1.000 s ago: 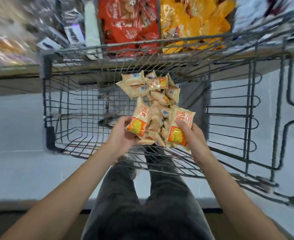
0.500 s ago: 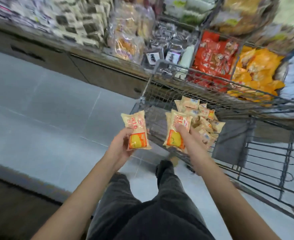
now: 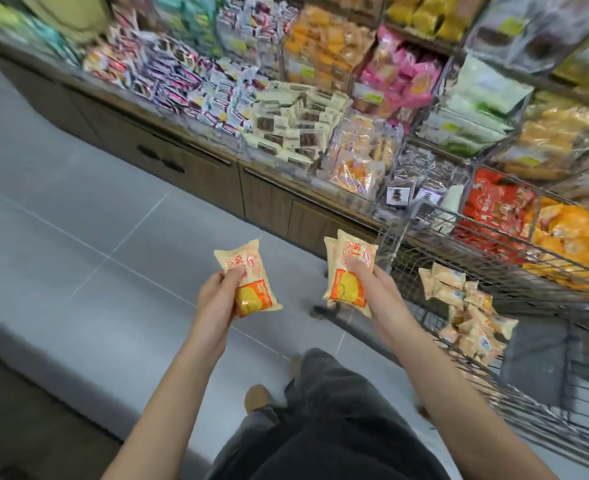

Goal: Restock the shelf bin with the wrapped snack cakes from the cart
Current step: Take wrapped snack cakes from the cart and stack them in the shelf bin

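Note:
My left hand (image 3: 216, 299) is shut on one cream and orange wrapped snack cake (image 3: 251, 282), held over the grey floor. My right hand (image 3: 372, 282) grips two of the same snack cakes (image 3: 348, 271) stacked together, just left of the cart. The wire cart (image 3: 493, 258) stands at the right with a pile of several more snack cakes (image 3: 466, 306) inside. Shelf bins (image 3: 355, 147) packed with wrapped snacks run along the top of the view, beyond both hands.
Brown cabinet doors (image 3: 196, 171) sit under the shelf ledge. Red snack bags (image 3: 493, 209) and orange bags (image 3: 570, 237) fill bins behind the cart. Grey tiled floor (image 3: 78, 237) spreads to the left. My dark trousers and a shoe (image 3: 258, 398) are below.
Both hands lifted the snack cakes out of the cart and swung left, away from it. The view turned left and up, bringing more of the shelf bins into sight.

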